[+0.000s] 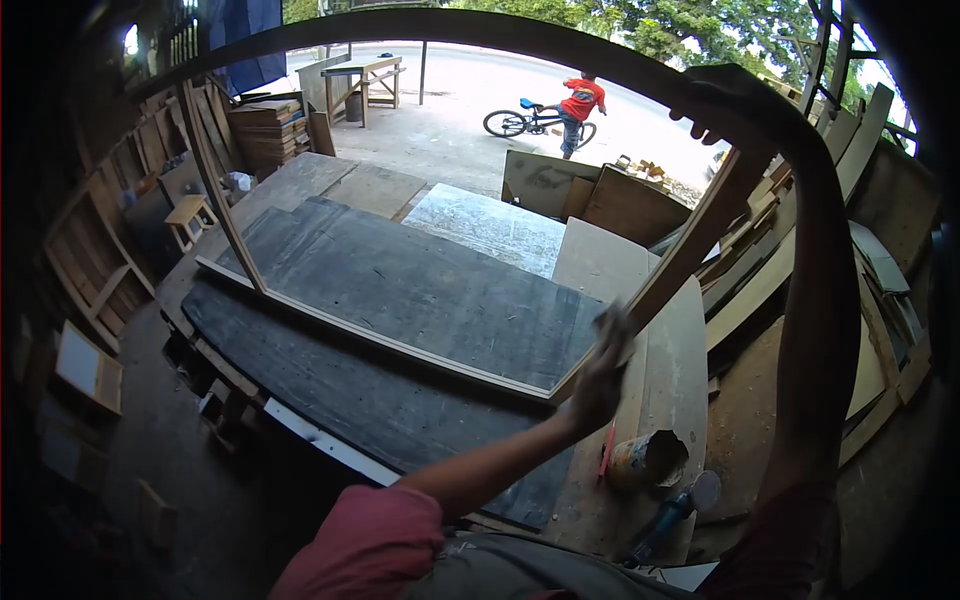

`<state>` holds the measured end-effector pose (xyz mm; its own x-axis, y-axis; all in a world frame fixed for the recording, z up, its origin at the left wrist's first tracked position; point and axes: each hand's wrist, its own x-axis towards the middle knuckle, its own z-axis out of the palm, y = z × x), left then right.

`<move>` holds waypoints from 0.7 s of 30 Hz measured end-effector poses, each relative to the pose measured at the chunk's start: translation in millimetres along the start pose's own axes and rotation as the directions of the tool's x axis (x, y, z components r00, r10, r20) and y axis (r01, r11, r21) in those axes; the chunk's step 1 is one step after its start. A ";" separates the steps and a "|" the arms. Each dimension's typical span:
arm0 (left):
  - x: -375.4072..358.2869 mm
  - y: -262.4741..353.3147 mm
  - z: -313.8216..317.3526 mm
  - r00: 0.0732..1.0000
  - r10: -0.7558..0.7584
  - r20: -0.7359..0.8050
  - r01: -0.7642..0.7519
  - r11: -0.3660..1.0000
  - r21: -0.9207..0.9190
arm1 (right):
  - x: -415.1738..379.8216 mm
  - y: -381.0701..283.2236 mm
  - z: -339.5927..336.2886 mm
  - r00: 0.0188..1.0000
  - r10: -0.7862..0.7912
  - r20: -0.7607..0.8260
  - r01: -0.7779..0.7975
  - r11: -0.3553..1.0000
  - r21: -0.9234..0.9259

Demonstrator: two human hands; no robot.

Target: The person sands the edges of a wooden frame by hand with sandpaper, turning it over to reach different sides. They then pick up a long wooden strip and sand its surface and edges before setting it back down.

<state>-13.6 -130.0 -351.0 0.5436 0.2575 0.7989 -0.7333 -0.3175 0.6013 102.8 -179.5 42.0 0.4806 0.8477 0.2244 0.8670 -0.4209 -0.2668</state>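
Observation:
A large wooden frame stands upright, its lower bar resting on a dark board on the table. Up at the frame's top right corner, my right hand is closed over the top bar, fingertips showing below it. My left hand is beside the lower part of the right side post; its fingers are blurred, and whether they touch the post is unclear.
Near the table's right edge are a red pencil, an open can and a power tool. Planks lean at right; stacked wood stands back left. Outside, a person is at a bicycle.

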 end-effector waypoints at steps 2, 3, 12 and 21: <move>-52.8 -29.2 -12.6 0.950 -0.310 0.046 0.312 0.947 -0.074 | -3.2 -2.2 3.2 0.999 0.020 -0.031 -0.021 1.000 -0.021; -54.7 -33.9 -5.3 0.947 -0.318 0.044 0.320 0.944 -0.077 | -4.4 -4.3 4.6 0.998 0.033 -0.059 -0.036 0.998 -0.048; 28.6 -9.1 6.1 0.997 -0.056 0.047 0.062 0.991 -0.123 | -11.7 -11.2 7.9 0.994 0.031 -0.101 -0.035 0.999 -0.035; -5.6 -34.1 3.7 0.696 -0.703 0.147 0.708 0.636 -0.307 | -4.5 -9.9 8.3 0.995 0.017 -0.102 -0.024 0.997 -0.068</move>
<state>9.8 -124.0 -375.9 0.9538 0.2680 0.1359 -0.2074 0.2602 0.9430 90.9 -176.5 35.8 0.5060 0.8033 0.3142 0.8623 -0.4621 -0.2074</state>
